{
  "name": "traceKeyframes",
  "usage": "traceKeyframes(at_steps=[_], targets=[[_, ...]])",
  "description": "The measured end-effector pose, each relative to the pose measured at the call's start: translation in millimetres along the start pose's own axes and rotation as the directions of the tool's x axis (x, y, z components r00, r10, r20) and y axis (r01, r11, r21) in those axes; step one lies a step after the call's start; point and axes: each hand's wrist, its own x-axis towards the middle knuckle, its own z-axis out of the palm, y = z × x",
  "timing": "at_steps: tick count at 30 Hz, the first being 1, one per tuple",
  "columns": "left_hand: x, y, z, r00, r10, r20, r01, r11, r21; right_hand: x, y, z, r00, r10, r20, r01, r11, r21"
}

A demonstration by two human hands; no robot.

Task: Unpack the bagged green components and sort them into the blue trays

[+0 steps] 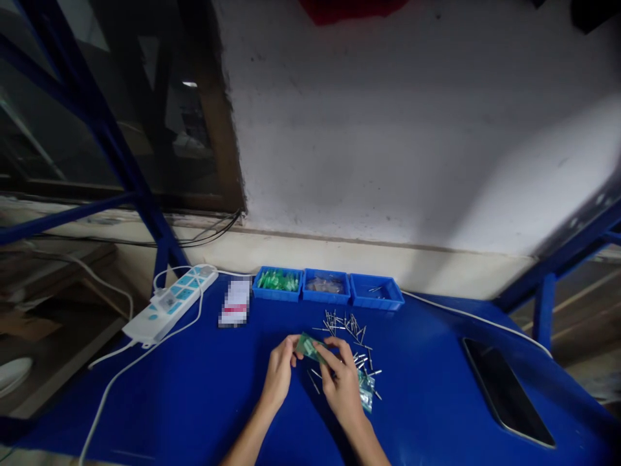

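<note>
A small green plastic bag (pixel 307 347) with pale pieces showing in it is held between my two hands above the blue table. My left hand (pixel 281 370) pinches the bag's left edge. The fingers of my right hand (pixel 340 374) close on its right side. Several thin metal rods (pixel 354 327) lie scattered beyond and to the right of my right hand. Another clear greenish bag (pixel 367 391) rests on the table just right of my right wrist. One rod (pixel 314 382) lies between my hands.
Three blue bins stand by the wall: one with green pieces (pixel 278 280), one with clear bags (pixel 326 285), one with a few rods (pixel 376 291). A white power strip (pixel 169 305) and a blurred-out card (pixel 235 303) are left. A black phone (pixel 507 391) lies right.
</note>
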Motion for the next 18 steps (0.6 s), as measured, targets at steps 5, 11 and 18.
traceKeyframes(at_steps=[5, 11, 18], targets=[[0.2, 1.0, -0.6, 0.998, -0.03, 0.048, 0.031, 0.999, -0.027, -2.9, 1.5, 2.9, 0.999, 0.014, 0.032, -0.013, 0.999, -0.03], [-0.9, -2.7, 2.6, 0.988, 0.14, -0.07, -0.13, 0.983, 0.13, -2.1, -3.5, 5.5, 0.987, 0.16, 0.034, -0.162, 0.985, 0.056], [-11.0, 4.2, 3.5, 0.875, 0.453, 0.17, -0.482, 0.791, 0.377, 4.6, -8.8, 1.9, 0.914, 0.399, 0.076, -0.398, 0.842, 0.365]])
